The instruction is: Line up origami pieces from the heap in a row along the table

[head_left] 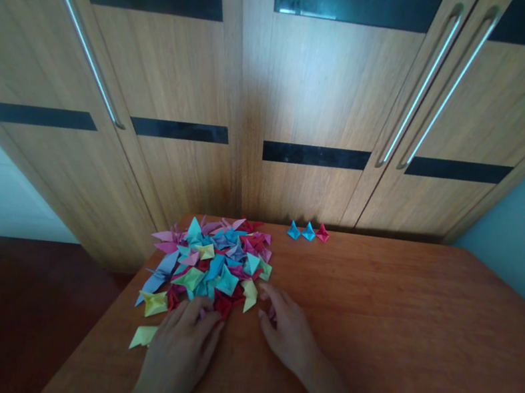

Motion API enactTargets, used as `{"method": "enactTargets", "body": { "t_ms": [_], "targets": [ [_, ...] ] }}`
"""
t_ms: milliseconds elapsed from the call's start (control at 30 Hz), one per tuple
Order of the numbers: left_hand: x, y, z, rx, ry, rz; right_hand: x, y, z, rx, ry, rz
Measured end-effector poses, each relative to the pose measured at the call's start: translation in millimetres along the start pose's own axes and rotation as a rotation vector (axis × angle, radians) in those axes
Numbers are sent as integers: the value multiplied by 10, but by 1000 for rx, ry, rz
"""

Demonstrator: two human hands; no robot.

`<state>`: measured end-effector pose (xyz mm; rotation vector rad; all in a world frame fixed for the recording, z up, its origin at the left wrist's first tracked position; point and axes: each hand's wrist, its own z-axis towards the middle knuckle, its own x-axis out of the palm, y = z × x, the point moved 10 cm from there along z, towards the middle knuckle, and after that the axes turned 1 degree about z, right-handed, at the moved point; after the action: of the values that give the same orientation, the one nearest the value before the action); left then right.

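Near the left edge of the brown wooden counter [382,326] lies a heap of multicoloured folded-paper pieces [214,266]; a leftward push could drop some. The left hand [184,338] covers its front, fingers bent; pinching, I cannot tell. The right hand [287,328], thumb and forefinger apart, might scatter pieces by brushing.

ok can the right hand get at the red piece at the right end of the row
Probably yes: between the right hand and the red piece only bare table shows, and the pile lies off to the left. Whether that hand holds anything is hard to tell.
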<state>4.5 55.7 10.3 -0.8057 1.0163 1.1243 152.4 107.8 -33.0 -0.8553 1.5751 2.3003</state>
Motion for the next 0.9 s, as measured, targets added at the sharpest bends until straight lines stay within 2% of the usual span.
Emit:
{"method": "enactTargets", "body": {
  "t_ms": [100,233,367,533,667,767,900],
  "targets": [
    [-124,55,-40,-33,-67,-79,13,-69,13,31,-12,87],
    [-300,161,-74,-80,-176,-223,-10,-228,50,137,-67,326],
    [-377,47,25,-32,-191,-402,-74,-270,67,228,-89,613],
    [-276,-292,238,92,-74,-568,-135,-176,46,245,-38,860],
    [-186,-489,380,165,37,-680,-149,-207,42,258,-49,925],
    [-152,-505,473,129,65,-710,-174,-273,57,264,-91,931],
    [-60,-427,565,-3,71,-789,-263,-345,72,259,-180,943]
  ]
}}
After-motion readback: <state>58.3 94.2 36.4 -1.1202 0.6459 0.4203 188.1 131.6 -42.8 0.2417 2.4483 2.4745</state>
